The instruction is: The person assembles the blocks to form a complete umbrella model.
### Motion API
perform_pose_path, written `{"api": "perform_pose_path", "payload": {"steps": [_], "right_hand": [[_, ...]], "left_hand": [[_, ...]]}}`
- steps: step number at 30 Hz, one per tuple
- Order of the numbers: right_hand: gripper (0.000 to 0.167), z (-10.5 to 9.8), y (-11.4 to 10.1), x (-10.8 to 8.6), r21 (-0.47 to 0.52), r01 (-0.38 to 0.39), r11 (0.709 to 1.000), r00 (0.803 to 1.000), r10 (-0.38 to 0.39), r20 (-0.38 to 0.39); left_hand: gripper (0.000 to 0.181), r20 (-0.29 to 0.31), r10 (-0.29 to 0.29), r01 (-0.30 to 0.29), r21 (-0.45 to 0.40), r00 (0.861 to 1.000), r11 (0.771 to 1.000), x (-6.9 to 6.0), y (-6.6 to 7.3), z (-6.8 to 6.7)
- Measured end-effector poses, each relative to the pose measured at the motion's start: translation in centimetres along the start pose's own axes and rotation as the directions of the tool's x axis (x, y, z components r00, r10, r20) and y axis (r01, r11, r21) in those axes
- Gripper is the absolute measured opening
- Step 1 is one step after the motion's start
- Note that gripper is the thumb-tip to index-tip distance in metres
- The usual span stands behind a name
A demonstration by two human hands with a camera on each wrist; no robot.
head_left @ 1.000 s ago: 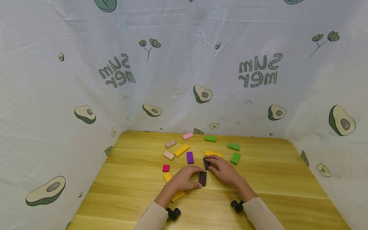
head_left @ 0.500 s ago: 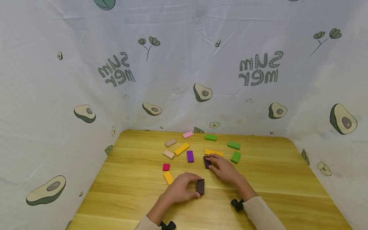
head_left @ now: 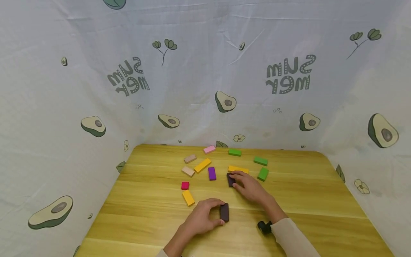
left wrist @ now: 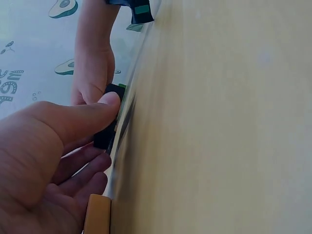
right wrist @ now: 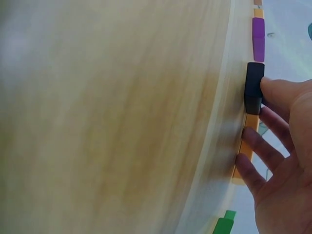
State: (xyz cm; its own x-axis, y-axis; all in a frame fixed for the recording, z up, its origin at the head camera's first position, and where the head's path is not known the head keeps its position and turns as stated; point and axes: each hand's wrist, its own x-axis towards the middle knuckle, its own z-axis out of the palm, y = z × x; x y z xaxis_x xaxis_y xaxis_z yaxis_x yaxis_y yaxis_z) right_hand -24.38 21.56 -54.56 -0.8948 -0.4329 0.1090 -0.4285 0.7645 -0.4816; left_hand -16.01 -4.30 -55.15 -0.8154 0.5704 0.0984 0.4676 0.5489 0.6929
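Black near block (head_left: 224, 212) and black far block (head_left: 230, 180): finger contact

Landmark: purple block (head_left: 212, 174). Near block: on the near side of the purple block, offset right. Left hand (head_left: 201, 216) pinches this block between thumb and fingers. Far block: just right of the purple block. Right hand (head_left: 251, 187) curls thumb and forefinger round it, remaining fingers spread.

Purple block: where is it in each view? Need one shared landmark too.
Head: purple block is below centre, just left of the dark block at the right hand.
Left wrist: not visible.
Right wrist: purple block is at upper right, directly above that dark block.
Shared landmark: the right hand, upper left in the left wrist view, right edge in the right wrist view.
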Motion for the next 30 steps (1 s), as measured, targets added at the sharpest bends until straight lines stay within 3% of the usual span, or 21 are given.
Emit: {"api": "perform_pose_path", "payload": {"steps": [15,23,30], "right_hand": [[0.042,-0.1,-0.1,0.0,0.013,-0.01,1.0,1.0,0.009,0.01],[0.041,-0.1,-0.1,-0.1,0.009,-0.015,1.0,1.0,0.015,0.001],[0.042,0.0,-0.1,0.0,0.019,0.001,1.0,1.0,-0.001,-0.002]], "left_hand": [[0.055,-0.045,-0.003,0.006,0.066,0.999,0.998,0.1,-1.4,-0.7],[0.053,0.001,0.042,-0.042,0.055,0.999,0.998,0.5,-0.8,-0.5],[0.053,0.006,0.017,-0.017,0.042,1.0,0.999,0.5,-0.4,-0.3]]}}
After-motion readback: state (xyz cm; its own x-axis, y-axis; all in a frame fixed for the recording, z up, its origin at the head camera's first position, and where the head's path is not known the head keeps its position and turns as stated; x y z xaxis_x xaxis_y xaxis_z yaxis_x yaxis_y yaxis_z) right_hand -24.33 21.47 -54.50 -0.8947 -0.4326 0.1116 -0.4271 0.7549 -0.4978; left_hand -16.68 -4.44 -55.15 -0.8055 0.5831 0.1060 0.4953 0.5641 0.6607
